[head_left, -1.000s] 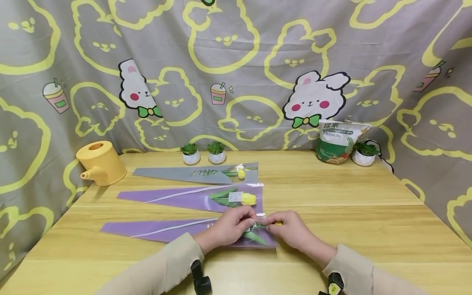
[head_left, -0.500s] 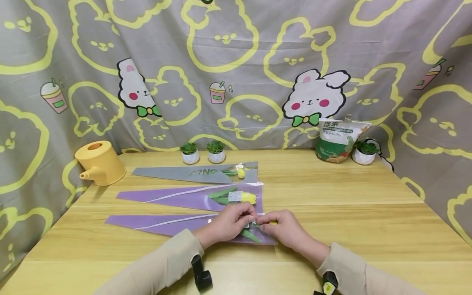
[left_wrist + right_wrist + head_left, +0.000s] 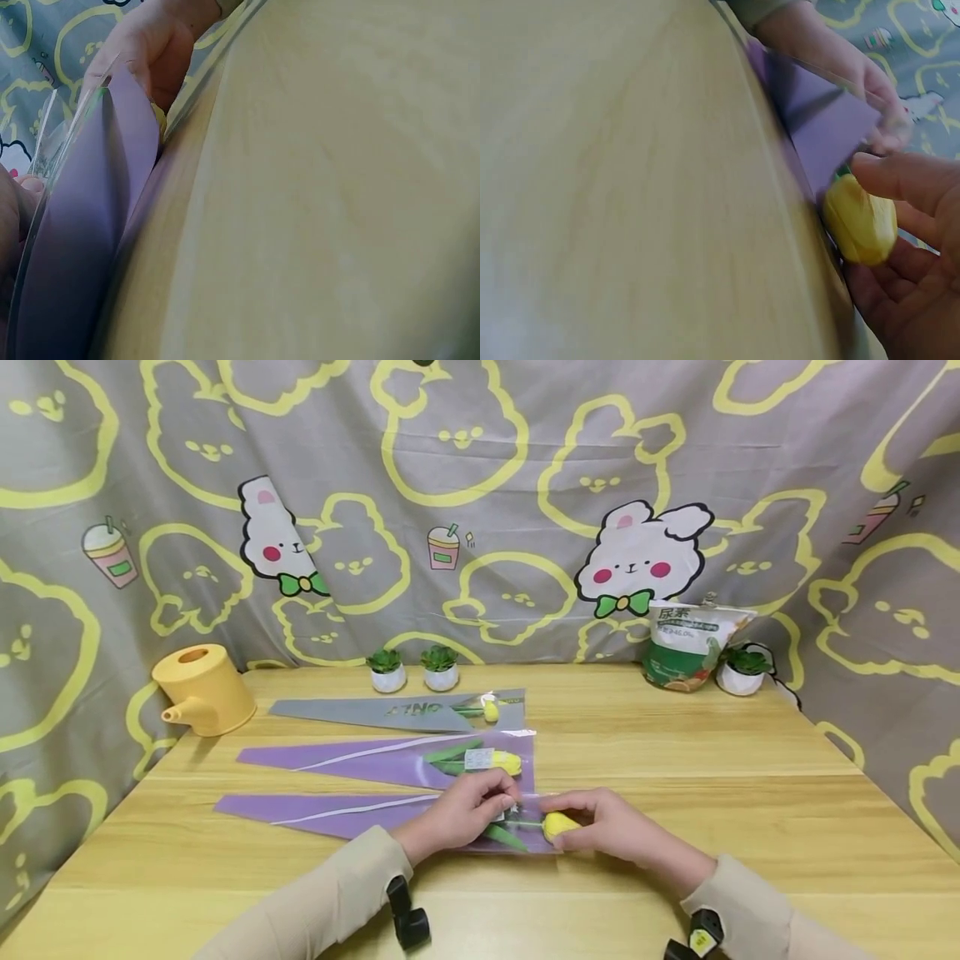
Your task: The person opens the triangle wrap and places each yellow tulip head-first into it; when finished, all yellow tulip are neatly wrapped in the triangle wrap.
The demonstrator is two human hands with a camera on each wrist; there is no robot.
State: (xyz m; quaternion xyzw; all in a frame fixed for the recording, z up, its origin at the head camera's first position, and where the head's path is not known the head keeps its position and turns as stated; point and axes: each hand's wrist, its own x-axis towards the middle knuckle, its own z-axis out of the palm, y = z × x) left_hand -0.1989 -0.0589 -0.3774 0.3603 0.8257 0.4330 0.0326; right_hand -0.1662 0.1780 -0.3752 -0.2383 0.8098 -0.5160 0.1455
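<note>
A yellow artificial tulip lies partly in the nearest purple flower sleeve; its head pokes out at the sleeve's wide right end. My left hand pinches the clear front of that sleeve near its mouth. Around the tulip head my right hand curls, thumb on the near side and fingers on the far side. In the right wrist view the yellow bloom sits between the thumb and the fingers. The purple sheet fills part of the left wrist view. The stem is partly hidden behind my left hand.
Beyond lie another purple sleeve and a grey sleeve, each with a yellow tulip. A yellow watering can stands at left. Small potted succulents and a green-white bag line the back of the wooden table.
My right hand has shifted right from beside my left fingers and now holds the tulip head, which shows more. The near sleeve has moved slightly away from me. My left hand stays nearly in place.
</note>
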